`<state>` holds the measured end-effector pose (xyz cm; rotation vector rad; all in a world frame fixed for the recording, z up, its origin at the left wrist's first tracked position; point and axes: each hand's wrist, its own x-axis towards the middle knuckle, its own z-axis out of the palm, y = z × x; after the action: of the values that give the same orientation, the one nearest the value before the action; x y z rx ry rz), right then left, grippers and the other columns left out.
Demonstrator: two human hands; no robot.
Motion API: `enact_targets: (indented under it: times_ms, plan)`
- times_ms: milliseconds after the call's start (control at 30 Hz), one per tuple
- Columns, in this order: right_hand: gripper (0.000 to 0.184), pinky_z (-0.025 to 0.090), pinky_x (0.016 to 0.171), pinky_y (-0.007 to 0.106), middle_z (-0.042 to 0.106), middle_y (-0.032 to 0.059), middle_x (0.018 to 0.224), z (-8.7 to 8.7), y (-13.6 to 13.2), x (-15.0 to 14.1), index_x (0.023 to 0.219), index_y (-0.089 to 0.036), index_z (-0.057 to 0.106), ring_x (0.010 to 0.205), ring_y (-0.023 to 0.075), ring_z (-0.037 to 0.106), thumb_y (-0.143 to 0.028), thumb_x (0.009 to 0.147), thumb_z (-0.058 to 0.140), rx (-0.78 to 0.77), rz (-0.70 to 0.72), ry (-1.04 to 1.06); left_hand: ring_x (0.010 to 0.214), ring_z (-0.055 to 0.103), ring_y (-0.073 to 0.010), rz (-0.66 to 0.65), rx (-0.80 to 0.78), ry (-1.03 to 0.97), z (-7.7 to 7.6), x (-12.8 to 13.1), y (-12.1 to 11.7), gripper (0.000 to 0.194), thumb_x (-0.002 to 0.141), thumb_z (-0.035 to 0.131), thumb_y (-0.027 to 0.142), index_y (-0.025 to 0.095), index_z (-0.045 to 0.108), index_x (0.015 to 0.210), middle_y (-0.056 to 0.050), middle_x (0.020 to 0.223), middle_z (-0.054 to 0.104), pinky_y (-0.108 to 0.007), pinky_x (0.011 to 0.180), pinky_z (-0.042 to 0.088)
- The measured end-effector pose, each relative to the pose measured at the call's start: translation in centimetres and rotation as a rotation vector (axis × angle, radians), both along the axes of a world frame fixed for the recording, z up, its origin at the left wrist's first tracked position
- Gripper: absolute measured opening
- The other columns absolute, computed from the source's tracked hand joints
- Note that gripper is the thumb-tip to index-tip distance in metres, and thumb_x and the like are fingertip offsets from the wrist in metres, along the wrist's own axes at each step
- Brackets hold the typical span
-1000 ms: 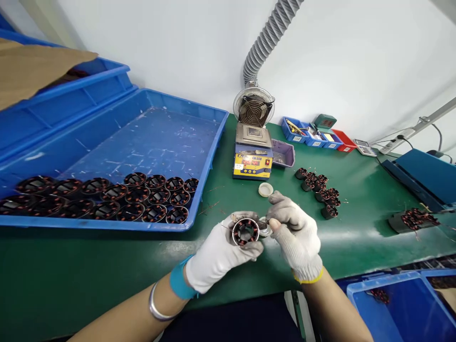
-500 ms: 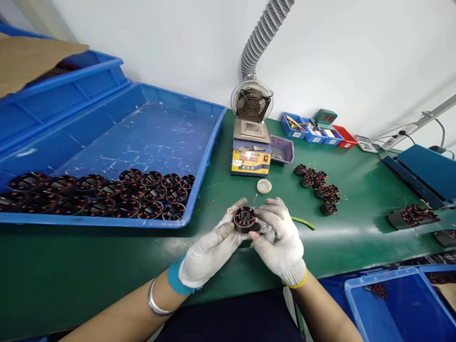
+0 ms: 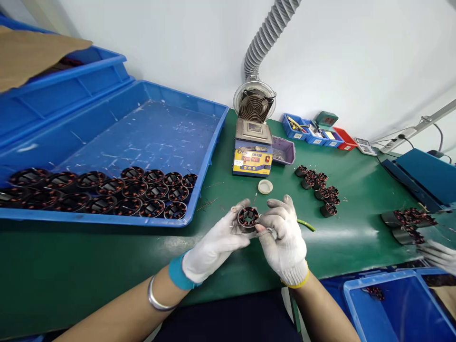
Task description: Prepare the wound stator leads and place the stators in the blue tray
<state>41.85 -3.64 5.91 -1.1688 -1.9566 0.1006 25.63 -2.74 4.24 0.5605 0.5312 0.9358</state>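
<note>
Both my hands wear white knit gloves. My left hand point(image 3: 213, 247) is closed around a round motor stator point(image 3: 248, 218) with copper windings, held just above the green table point(image 3: 107, 266). My right hand point(image 3: 285, 237) pinches at the stator's right side, its upper fingers spread; whether it holds anything small there is hidden. A green stick-like tool point(image 3: 305, 223) lies on the table right behind my right hand.
A blue tray point(image 3: 199, 180) at left holds several rows of stators. A yellow solder pot point(image 3: 252, 156) with fan and hose stands behind, a white cap point(image 3: 265, 186) before it. Loose stators point(image 3: 318, 187) lie right. Another person's gloved hand point(image 3: 440, 254) shows at far right.
My hands have turned the stator and lifted it slightly away from me. A second person's gloved hand has come into view at the far right edge.
</note>
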Motion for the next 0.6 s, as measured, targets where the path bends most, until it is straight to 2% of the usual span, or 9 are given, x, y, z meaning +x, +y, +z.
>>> enact_targets:
  times_ms: [67,167,300,400,500,567,600]
  plan:
    - [0.009,0.023,0.114,0.060,0.064,0.0013,0.085,0.6,-0.2,0.5,0.088,-0.023,0.058,0.112,0.0234,0.058,-0.015,0.086,0.054,-0.003,0.012,-0.051,0.111,0.060,-0.0248,0.032,0.022,0.167,0.2,0.4,0.2,0.061,0.065,0.080,0.012,0.019,0.059,0.121,-0.008,0.113,0.067,-0.040,0.103,0.043]
    - [0.008,0.023,0.114,0.060,0.063,0.0011,0.082,1.0,-0.5,1.3,0.086,-0.023,0.056,0.111,0.0234,0.058,-0.015,0.086,0.054,-0.035,0.009,-0.042,0.099,0.065,-0.0222,0.193,0.099,0.305,0.1,1.0,0.3,0.054,0.059,0.084,0.012,0.019,0.061,0.108,-0.006,0.101,0.069,-0.035,0.093,0.050]
    - [0.009,0.038,0.105,0.054,0.063,0.0035,0.080,0.8,-0.5,2.7,0.079,-0.022,0.057,0.110,0.0252,0.059,-0.023,0.088,0.055,-0.123,-0.080,0.241,0.095,0.066,-0.0205,0.492,0.210,0.441,-0.4,0.9,0.5,0.060,0.058,0.085,0.012,0.022,0.056,0.109,-0.004,0.103,0.067,-0.032,0.091,0.051]
    - [0.015,0.051,0.089,0.042,0.067,0.0068,0.084,0.3,-0.1,2.5,0.077,-0.020,0.063,0.103,0.0255,0.063,-0.032,0.085,0.061,-0.296,-0.127,0.501,0.098,0.065,-0.0212,0.668,0.266,0.484,-0.7,0.5,0.8,0.064,0.053,0.087,0.008,0.023,0.057,0.108,-0.003,0.105,0.065,-0.031,0.091,0.051]
    - [0.027,0.053,0.062,0.030,0.070,0.0058,0.084,-0.2,0.5,0.8,0.095,-0.018,0.069,0.071,0.0180,0.065,-0.039,0.077,0.069,-0.614,-0.063,0.690,0.097,0.064,-0.0191,0.731,0.339,0.530,-0.9,0.5,0.7,0.064,0.052,0.086,0.006,0.024,0.059,0.107,-0.001,0.104,0.065,-0.029,0.091,0.050]
    - [0.032,0.053,0.059,0.029,0.071,0.0048,0.083,-0.4,1.0,-0.6,0.099,-0.019,0.070,0.066,0.0163,0.064,-0.039,0.074,0.071,-0.717,0.000,0.740,0.096,0.064,-0.0177,0.730,0.390,0.562,-1.0,0.5,0.6,0.063,0.052,0.085,0.003,0.025,0.060,0.106,0.001,0.103,0.066,-0.027,0.091,0.049]
    - [0.028,0.054,0.063,0.030,0.071,0.0050,0.084,-0.4,1.2,-1.2,0.094,-0.019,0.071,0.071,0.0173,0.065,-0.039,0.075,0.070,-0.700,0.025,0.740,0.097,0.063,-0.0177,0.731,0.398,0.564,-1.0,0.6,0.5,0.064,0.051,0.085,0.002,0.025,0.062,0.105,0.002,0.102,0.066,-0.026,0.091,0.049]
